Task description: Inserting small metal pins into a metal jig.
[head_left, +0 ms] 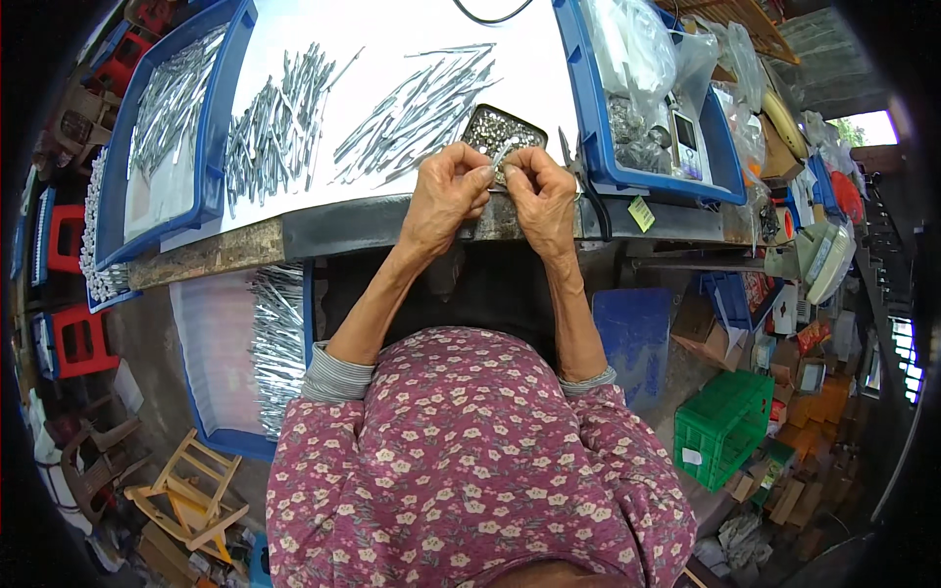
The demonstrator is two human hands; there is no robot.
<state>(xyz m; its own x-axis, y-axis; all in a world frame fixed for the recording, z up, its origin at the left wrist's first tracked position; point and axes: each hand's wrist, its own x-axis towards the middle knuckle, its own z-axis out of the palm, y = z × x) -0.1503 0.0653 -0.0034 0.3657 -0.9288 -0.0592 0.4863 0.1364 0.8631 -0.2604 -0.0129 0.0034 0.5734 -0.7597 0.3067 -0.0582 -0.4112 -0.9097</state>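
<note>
Both my hands are raised close together at the table's front edge, fingertips pinched and nearly meeting. My left hand (451,199) and my right hand (542,201) grip a small slim silvery metal piece (501,155) between them; the fingers cover much of it. Just behind the fingertips lies a dark-rimmed tray (542,138) of tiny shiny metal parts. To its left, a loose pile of slim silvery metal rods (417,118) spreads over the white sheet (377,73), and a second rod pile (284,127) lies farther left. Pliers (576,167) with dark handles rest right of my right hand.
A blue bin of rods (211,127) stands at the left, and a blue bin (637,179) with plastic bags at the right. Below the table edge sits another rod-filled blue tray (211,426). A green crate (720,431) and a wooden folding stool (191,495) stand on the floor.
</note>
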